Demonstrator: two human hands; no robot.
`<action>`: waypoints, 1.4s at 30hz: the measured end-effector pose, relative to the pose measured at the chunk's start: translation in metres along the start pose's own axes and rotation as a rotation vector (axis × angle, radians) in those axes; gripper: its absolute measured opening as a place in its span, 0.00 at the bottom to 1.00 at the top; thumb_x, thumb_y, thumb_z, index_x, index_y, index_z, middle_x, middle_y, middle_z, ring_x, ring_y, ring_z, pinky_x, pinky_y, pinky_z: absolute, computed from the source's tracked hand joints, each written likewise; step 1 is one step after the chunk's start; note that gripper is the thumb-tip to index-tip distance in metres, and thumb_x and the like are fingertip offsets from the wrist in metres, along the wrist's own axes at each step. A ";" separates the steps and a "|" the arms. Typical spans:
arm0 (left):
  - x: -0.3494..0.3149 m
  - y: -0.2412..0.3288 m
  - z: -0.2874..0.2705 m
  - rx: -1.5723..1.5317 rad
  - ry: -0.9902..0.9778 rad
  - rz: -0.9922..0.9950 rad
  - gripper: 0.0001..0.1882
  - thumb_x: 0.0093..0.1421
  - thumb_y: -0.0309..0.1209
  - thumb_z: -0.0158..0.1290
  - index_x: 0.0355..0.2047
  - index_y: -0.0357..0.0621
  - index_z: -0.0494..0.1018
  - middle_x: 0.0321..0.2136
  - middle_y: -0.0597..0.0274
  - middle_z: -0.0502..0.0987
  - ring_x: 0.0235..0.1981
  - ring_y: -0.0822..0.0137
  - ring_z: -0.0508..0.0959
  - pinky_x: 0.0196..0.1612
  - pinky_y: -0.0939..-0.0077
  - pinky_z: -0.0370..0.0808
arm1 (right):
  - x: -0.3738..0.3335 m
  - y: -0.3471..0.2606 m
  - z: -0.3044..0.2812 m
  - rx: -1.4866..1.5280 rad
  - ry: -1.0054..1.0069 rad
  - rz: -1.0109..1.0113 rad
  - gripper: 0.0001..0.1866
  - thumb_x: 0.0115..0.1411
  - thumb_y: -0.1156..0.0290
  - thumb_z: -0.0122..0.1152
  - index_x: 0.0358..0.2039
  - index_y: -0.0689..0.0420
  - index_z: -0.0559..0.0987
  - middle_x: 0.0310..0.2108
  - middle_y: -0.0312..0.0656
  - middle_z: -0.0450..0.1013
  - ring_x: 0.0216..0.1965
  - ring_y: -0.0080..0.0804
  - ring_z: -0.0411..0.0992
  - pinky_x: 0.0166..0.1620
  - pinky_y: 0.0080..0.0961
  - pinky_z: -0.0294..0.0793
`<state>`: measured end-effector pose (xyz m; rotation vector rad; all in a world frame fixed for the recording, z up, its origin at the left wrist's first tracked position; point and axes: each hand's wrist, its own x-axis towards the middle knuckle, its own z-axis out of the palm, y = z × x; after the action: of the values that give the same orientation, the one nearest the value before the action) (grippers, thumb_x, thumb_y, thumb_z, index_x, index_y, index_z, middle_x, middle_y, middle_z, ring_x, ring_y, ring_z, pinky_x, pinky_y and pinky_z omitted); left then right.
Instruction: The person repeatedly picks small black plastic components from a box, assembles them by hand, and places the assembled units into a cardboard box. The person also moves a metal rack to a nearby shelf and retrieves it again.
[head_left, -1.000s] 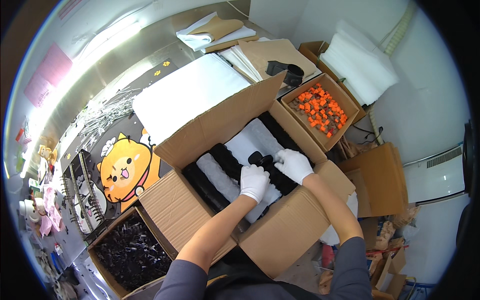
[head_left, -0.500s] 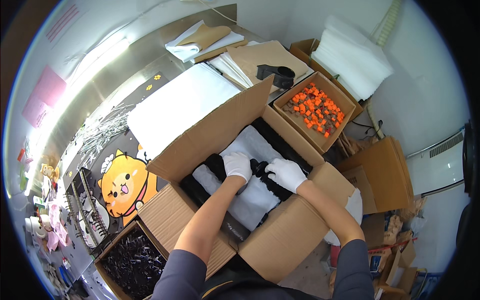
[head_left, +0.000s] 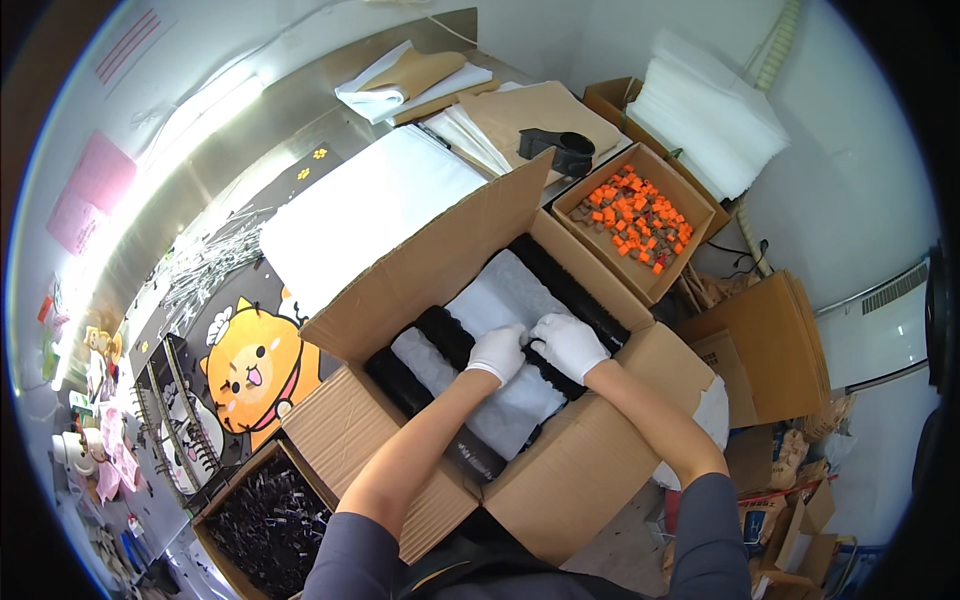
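An open cardboard box [head_left: 425,270] stands in front of me, packed with black fuzzy rolls [head_left: 565,283] and pale translucent plastic sheeting [head_left: 505,300] in rows. Both my hands wear white gloves and meet over the middle of the box. My left hand [head_left: 498,354] has its fingers bent and pressed together, its fingertips by a black fuzzy strip [head_left: 556,378]. Close beside it, my right hand [head_left: 568,347] is closed too, thumb and fingers drawn into a pinch. What lies between the fingertips of either hand is hidden.
A carton of orange and brown clips [head_left: 640,225] adjoins the box at the far right. Near left sits a carton of small black parts [head_left: 265,525]. White sheets [head_left: 370,205] lie behind the box on the bench. Flattened cardboard [head_left: 770,350] leans at the right.
My left hand has moved right and slightly down, close to my right hand. The black strip that was bunched between the hands now lies flatter. My right hand has hardly moved.
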<state>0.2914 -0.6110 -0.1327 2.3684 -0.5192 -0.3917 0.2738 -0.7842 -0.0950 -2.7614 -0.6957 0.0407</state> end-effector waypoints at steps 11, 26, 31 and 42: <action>-0.005 0.023 -0.025 0.503 0.088 0.167 0.10 0.53 0.27 0.49 0.33 0.50 0.78 0.31 0.56 0.80 0.35 0.56 0.80 0.40 0.62 0.74 | 0.015 0.003 -0.017 -0.036 -0.033 0.146 0.09 0.57 0.63 0.57 0.32 0.52 0.82 0.36 0.44 0.76 0.41 0.45 0.74 0.47 0.39 0.73; -0.409 -0.059 -0.105 -0.125 1.181 -0.096 0.09 0.51 0.18 0.56 0.33 0.43 0.79 0.30 0.57 0.80 0.34 0.56 0.80 0.41 0.66 0.75 | 0.139 -0.478 0.017 0.818 -0.204 -0.577 0.23 0.61 0.65 0.56 0.54 0.63 0.73 0.50 0.52 0.74 0.53 0.43 0.72 0.56 0.32 0.68; -0.524 -0.092 -0.120 -0.269 1.325 -0.310 0.10 0.55 0.14 0.51 0.34 0.36 0.78 0.33 0.55 0.80 0.37 0.62 0.80 0.45 0.72 0.75 | 0.211 -0.619 0.158 0.484 -0.356 -0.137 0.43 0.60 0.57 0.53 0.67 0.66 0.46 0.52 0.64 0.70 0.53 0.56 0.70 0.56 0.41 0.68; -0.620 -0.190 -0.104 -1.253 1.557 -0.360 0.11 0.65 0.26 0.47 0.47 0.40 0.72 0.41 0.62 0.76 0.42 0.70 0.76 0.49 0.74 0.72 | 0.009 -0.549 0.083 0.120 -0.340 -0.123 0.34 0.61 0.64 0.47 0.66 0.60 0.53 0.31 0.63 0.76 0.35 0.62 0.75 0.44 0.52 0.72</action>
<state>-0.1592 -0.1353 -0.0976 0.9375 0.7174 0.7784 0.0214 -0.2956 -0.0160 -2.6155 -0.9140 0.5186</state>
